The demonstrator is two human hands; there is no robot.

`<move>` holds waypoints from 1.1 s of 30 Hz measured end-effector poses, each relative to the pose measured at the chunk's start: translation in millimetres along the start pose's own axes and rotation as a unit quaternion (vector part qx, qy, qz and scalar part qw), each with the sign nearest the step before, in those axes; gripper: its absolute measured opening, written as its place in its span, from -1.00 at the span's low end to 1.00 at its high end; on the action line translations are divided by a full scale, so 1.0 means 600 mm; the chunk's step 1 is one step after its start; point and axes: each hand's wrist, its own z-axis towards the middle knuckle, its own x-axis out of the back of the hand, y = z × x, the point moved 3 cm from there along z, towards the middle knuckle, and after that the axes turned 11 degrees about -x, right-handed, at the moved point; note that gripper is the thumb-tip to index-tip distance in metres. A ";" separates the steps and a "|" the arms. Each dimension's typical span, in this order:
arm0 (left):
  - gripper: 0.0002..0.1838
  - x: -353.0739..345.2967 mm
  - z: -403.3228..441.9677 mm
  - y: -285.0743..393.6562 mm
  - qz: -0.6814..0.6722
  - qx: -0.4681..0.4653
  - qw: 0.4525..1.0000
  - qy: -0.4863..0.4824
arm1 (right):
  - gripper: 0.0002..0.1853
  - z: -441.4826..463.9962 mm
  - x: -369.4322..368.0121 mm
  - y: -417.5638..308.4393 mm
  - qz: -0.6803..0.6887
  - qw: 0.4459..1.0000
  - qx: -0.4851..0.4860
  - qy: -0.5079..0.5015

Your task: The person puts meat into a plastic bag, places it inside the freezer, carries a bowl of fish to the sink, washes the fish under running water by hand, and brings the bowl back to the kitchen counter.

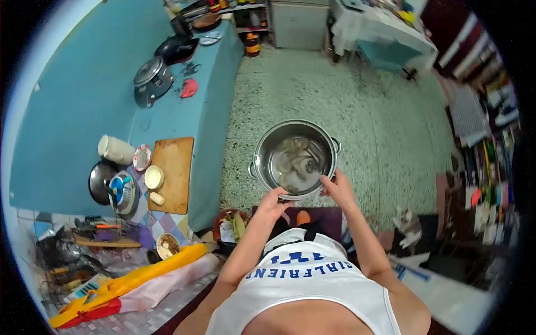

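Note:
A large steel pot (268, 146) with two side handles is held in front of my body, above the floor. Pale, translucent pieces in cloudy liquid (298, 162) lie at its bottom; I cannot tell what they are. My left hand (273, 204) grips the near rim, thumb over the edge and fingers underneath. On the right side of the same rim, my right hand (338, 190) holds on with its thumb inside and its fingers below, partly hidden.
On the blue counter at left are a wooden cutting board (177, 173), a cream bowl (154, 177) and a rice cooker (155, 78). A waste basket (226, 215) stands near my feet. A cat (408, 226) is on the right, by crowded shelves (491, 162).

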 end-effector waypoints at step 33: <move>-0.61 -0.273 0.803 0.881 -0.138 -0.282 0.935 0.167 | -0.58 1.142 -0.413 -0.708 0.003 0.895 -0.231 -0.382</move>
